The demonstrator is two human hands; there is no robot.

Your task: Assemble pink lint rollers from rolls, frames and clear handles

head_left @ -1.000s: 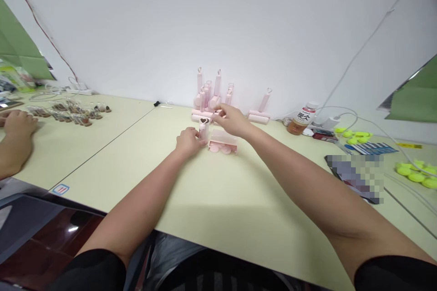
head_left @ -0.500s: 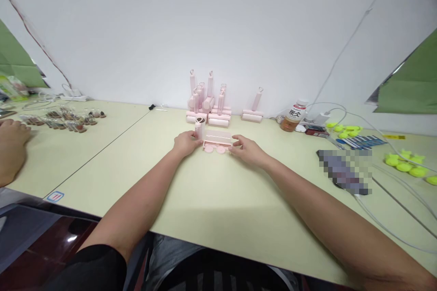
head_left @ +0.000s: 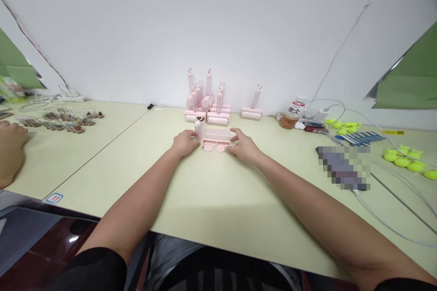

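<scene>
My left hand (head_left: 185, 142) is closed against the lower left side of an upright pink tube (head_left: 200, 128) with a dark hollow top. Its thumb lies in front of the tube's foot. Just right of that, a small pink case (head_left: 217, 134) lies on the table with a pale, see-through back panel and two round pink discs (head_left: 220, 148) along its front. My right hand (head_left: 243, 146) is open at the case's right end. Its thumb is near the front corner, apart from the raised forefinger, and whether it touches is unclear.
Pink lint rollers (head_left: 218, 119) with upright handles stand against the wall, one roller (head_left: 251, 113) apart. A drink bottle (head_left: 292, 112), cables, a blurred-out flat object (head_left: 343, 168) and yellow-green pieces (head_left: 404, 159) lie rightward. At left are small bagged items (head_left: 61, 120) and another person's hand (head_left: 12, 145).
The view has shifted slightly. My right forefinger is raised a little further from the thumb. The left hand stays at the tube, and the pink case keeps its place.
</scene>
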